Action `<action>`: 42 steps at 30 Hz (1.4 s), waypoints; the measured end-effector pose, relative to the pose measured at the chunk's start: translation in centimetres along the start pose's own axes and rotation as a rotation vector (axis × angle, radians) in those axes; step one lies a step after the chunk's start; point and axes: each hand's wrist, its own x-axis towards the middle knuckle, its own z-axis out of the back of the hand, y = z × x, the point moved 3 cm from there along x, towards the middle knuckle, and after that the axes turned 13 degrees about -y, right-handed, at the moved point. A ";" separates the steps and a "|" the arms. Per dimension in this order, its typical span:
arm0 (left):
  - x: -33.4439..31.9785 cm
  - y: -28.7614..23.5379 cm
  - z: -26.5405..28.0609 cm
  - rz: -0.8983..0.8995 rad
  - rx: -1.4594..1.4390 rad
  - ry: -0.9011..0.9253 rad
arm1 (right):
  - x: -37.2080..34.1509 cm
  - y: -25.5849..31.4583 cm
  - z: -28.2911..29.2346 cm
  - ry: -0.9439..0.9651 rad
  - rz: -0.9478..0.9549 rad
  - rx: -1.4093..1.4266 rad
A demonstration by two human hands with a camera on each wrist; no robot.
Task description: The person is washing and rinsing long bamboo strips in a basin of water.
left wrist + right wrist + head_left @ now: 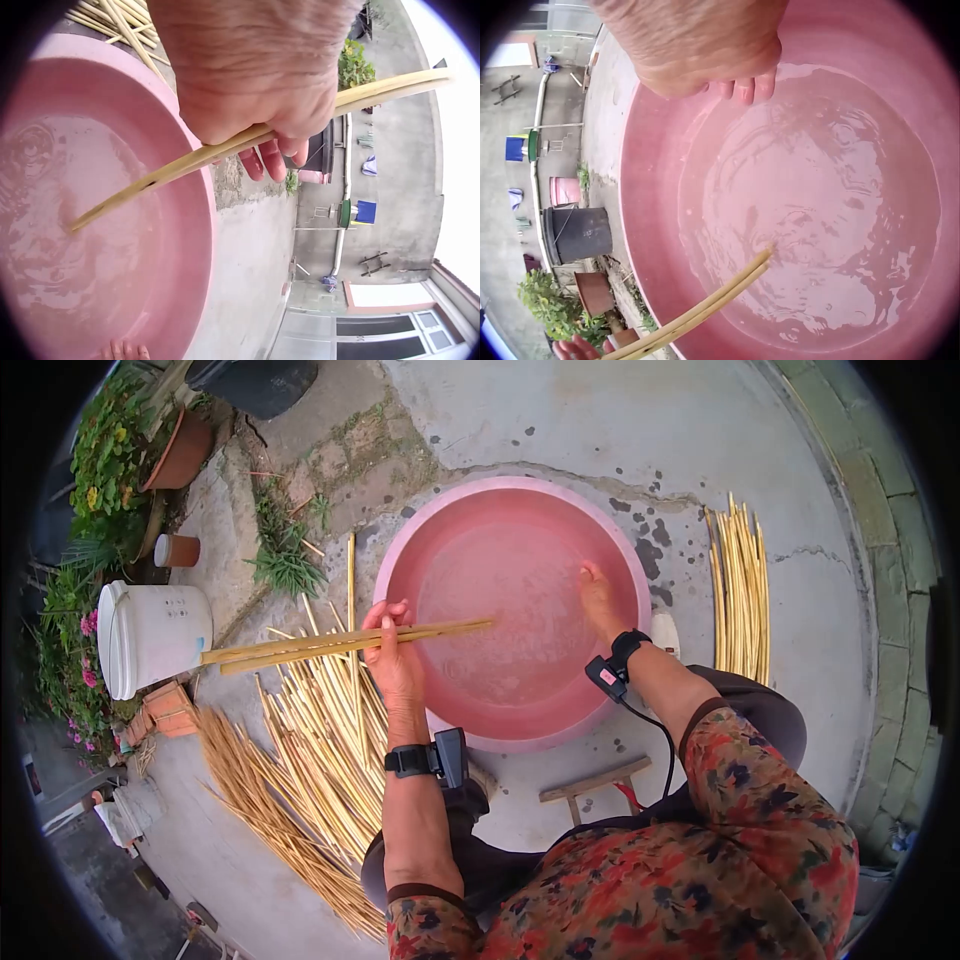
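Head view: we've got a free lane over the water [500,565] mid-frame, between the tip of the strips [300,647] and the right hand [601,602]. Strips bar the tub's [515,484] left half, running out toward the bucket [165,625] at frame left; left hand [397,662] covers the rim there. Can't tell if the tip clears the water. Right forearm [668,680] blocks the lower-right rim. Canes [320,725] crowd lower left, stool [600,778] sits below the tub. Our widest way round: bare floor [600,405] at top, narrowing at right before the second bundle [741,595].
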 end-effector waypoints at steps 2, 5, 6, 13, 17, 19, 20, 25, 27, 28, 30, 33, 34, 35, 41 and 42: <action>0.2 -0.4 -0.2 0.002 0.021 -0.032 | 0.7 -2.1 -0.3 -0.211 0.085 0.030; 0.2 -0.6 -1.3 -0.045 -0.047 0.021 | 1.3 -6.3 -2.2 -0.547 0.253 -0.035; 0.1 -0.6 -1.5 -0.051 -0.032 0.013 | 1.2 -7.2 -3.1 -0.673 0.334 -0.120; 0.1 -0.8 -2.3 -0.071 0.016 -0.014 | -7.6 8.2 -5.8 0.891 -0.370 0.786; -1.2 0.3 -3.6 -0.020 0.099 0.124 | -14.4 20.3 -2.6 0.827 0.513 0.619; -2.4 -0.4 -5.0 -0.089 0.265 0.239 | -15.5 21.5 -2.3 0.686 0.789 0.537; -2.8 -0.7 -5.3 -0.091 0.261 0.254 | -16.2 21.8 -2.0 0.538 1.037 0.440; -5.1 -2.4 -6.8 -0.181 0.315 0.191 | -16.7 20.3 -0.3 0.261 1.154 0.407; -6.6 -3.4 -7.8 -0.067 0.174 0.190 | -16.7 19.4 0.3 0.135 1.235 0.376; -7.3 -3.7 -8.2 0.050 0.039 0.176 | -16.7 19.0 0.4 0.119 1.237 0.368; -8.1 -3.8 -8.1 0.044 -0.016 0.185 | -17.0 18.5 0.7 0.121 1.321 0.340; -8.9 -4.7 -7.9 0.012 0.000 0.144 | -17.4 18.0 1.2 0.206 1.215 0.343; -8.9 -5.3 -8.1 0.017 -0.006 0.148 | -17.4 17.7 1.3 0.253 1.109 0.375; -8.8 -6.1 -8.1 0.003 -0.014 0.147 | -17.2 17.1 1.6 0.254 0.998 0.336; -7.8 -8.0 -8.0 0.015 -0.128 0.088 | -14.3 11.0 -0.1 0.507 0.681 -0.221; -7.7 -7.9 -7.7 0.017 -0.134 0.067 | -14.3 10.1 -0.2 0.526 0.682 -0.233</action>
